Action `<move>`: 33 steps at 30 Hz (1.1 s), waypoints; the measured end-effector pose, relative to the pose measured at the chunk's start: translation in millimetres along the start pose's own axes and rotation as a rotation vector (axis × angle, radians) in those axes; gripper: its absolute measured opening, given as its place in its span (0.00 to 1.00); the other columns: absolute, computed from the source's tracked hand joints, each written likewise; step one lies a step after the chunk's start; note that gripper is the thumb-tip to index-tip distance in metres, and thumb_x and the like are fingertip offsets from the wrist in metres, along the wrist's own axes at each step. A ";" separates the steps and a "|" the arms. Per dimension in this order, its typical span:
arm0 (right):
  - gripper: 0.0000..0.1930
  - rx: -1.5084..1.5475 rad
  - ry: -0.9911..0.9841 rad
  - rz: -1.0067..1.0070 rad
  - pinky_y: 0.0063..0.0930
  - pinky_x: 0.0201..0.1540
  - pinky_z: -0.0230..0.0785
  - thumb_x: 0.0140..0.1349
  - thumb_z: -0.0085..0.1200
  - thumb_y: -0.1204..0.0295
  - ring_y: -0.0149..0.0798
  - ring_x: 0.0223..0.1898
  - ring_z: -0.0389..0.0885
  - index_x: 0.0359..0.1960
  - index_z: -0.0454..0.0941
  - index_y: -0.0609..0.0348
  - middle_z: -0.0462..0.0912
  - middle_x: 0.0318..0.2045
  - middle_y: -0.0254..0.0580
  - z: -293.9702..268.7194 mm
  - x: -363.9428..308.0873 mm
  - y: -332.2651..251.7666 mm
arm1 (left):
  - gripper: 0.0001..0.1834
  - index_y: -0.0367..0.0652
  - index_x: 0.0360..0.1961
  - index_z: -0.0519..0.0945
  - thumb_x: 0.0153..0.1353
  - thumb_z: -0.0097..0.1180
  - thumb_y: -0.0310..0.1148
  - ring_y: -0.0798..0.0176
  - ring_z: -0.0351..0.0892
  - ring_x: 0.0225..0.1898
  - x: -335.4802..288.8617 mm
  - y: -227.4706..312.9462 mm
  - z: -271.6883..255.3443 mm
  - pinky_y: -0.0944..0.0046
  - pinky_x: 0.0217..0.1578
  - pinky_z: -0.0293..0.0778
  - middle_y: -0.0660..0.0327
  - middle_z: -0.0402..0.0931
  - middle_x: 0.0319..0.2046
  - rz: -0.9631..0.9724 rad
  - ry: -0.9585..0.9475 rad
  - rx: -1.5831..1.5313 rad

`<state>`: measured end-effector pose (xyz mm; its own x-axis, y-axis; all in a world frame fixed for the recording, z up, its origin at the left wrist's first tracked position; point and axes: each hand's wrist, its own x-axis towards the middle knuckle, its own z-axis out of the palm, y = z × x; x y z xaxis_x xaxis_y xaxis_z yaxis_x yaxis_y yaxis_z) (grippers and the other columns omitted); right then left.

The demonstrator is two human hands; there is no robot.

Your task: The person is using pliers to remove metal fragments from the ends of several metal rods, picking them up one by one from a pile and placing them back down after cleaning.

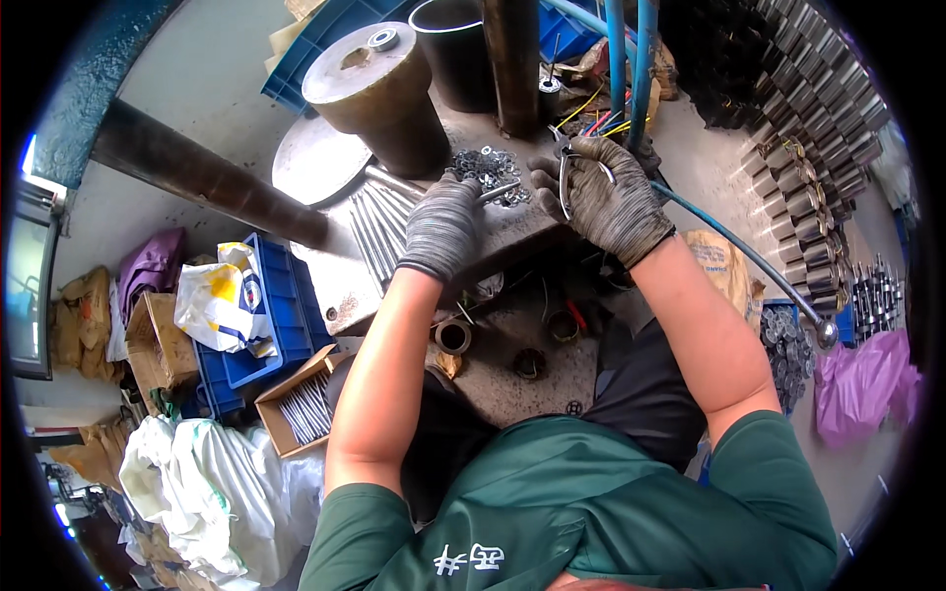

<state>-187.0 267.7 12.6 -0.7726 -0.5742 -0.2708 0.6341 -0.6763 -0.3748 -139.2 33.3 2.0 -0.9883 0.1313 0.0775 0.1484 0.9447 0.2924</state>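
My left hand, in a grey knit glove, is closed around a thin metal rod whose end sticks out to the right. In my right hand, gloved the same way, is a pair of pliers with the jaws pointing away from me and the handles spread. A gap separates the rod from the pliers. Just beyond my left hand a heap of small metal rings lies on the metal worktable. Several long metal rods lie side by side left of that hand.
A thick stepped metal cylinder and an upright column stand behind the rings. A blue hose curves down at right, near stacked metal sleeves. Blue crates and an open carton of rods are at left.
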 end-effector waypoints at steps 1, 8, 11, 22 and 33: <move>0.15 -0.007 -0.024 0.008 0.51 0.49 0.83 0.71 0.52 0.63 0.54 0.47 0.86 0.49 0.77 0.64 0.84 0.47 0.58 -1.4 -1.5 -1.0 | 0.09 0.40 0.41 0.84 0.64 0.56 0.30 0.40 0.81 0.47 0.1 -1.9 1.6 0.45 0.51 0.78 0.42 0.79 0.43 0.009 0.011 -0.001; 0.13 -0.025 -0.010 0.033 0.52 0.47 0.84 0.70 0.54 0.63 0.52 0.44 0.87 0.49 0.77 0.59 0.86 0.43 0.53 6.1 -5.4 0.7 | 0.09 0.42 0.42 0.83 0.66 0.58 0.33 0.42 0.82 0.47 -1.1 -6.6 6.8 0.45 0.50 0.78 0.44 0.79 0.44 0.005 0.059 -0.048; 0.14 0.013 0.013 0.044 0.53 0.47 0.84 0.70 0.54 0.63 0.52 0.43 0.88 0.50 0.76 0.60 0.86 0.44 0.54 5.5 -2.5 3.7 | 0.09 0.43 0.42 0.82 0.63 0.62 0.33 0.40 0.81 0.43 1.9 -10.6 10.8 0.45 0.45 0.77 0.46 0.79 0.41 0.007 0.041 -0.015; 0.14 -0.013 0.053 -0.012 0.58 0.50 0.83 0.70 0.54 0.65 0.56 0.44 0.86 0.48 0.75 0.62 0.84 0.42 0.57 -6.5 -1.2 3.4 | 0.08 0.38 0.44 0.79 0.68 0.56 0.31 0.39 0.83 0.43 1.4 -7.7 6.4 0.46 0.47 0.79 0.41 0.81 0.41 -0.065 0.089 -0.140; 0.19 -0.198 0.066 0.084 0.56 0.46 0.84 0.68 0.55 0.63 0.53 0.44 0.86 0.55 0.70 0.62 0.82 0.48 0.54 9.9 -8.9 9.3 | 0.13 0.36 0.54 0.79 0.71 0.56 0.25 0.70 0.77 0.33 7.9 -31.2 20.7 0.67 0.37 0.77 0.60 0.82 0.34 -0.210 0.169 -0.725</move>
<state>-174.0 261.9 20.3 -0.7219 -0.5890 -0.3633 0.6827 -0.5202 -0.5132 -152.3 11.1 -26.2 -0.9881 -0.1318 0.0790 0.0018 0.5041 0.8636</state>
